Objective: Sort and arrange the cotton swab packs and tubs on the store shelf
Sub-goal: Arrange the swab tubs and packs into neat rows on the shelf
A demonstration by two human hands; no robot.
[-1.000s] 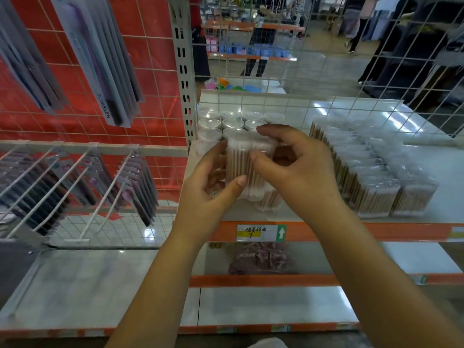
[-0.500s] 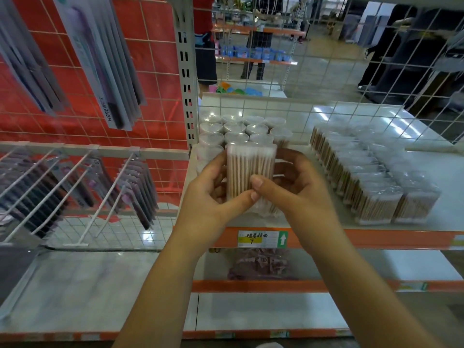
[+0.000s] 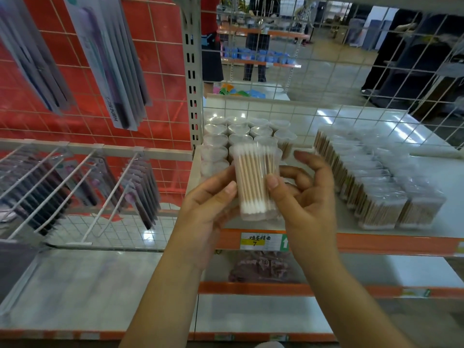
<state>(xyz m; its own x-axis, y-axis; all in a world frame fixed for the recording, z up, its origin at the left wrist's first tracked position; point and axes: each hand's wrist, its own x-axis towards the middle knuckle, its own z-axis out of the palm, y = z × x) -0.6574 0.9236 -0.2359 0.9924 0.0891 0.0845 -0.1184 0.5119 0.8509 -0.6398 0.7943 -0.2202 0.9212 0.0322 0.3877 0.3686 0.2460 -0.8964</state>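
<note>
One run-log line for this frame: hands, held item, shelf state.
left hand: holds clear round tub of wooden cotton swabs | right hand: thumb on tub, fingers spread | tub above orange-edged shelf front | lidded tubs back-left | flat packs right

Held tub [image 3: 256,182] hides tubs [image 3: 238,136] behind it and both hands' fingertips, price tag [image 3: 261,241] text too blurred to read, hanging packs [image 3: 110,59] cut off at top edge.

The shelf [image 3: 439,172] carries round tubs [image 3: 238,136] clustered at 11 o'clock and rows of packs [image 3: 376,182] at 3 o'clock.
</note>
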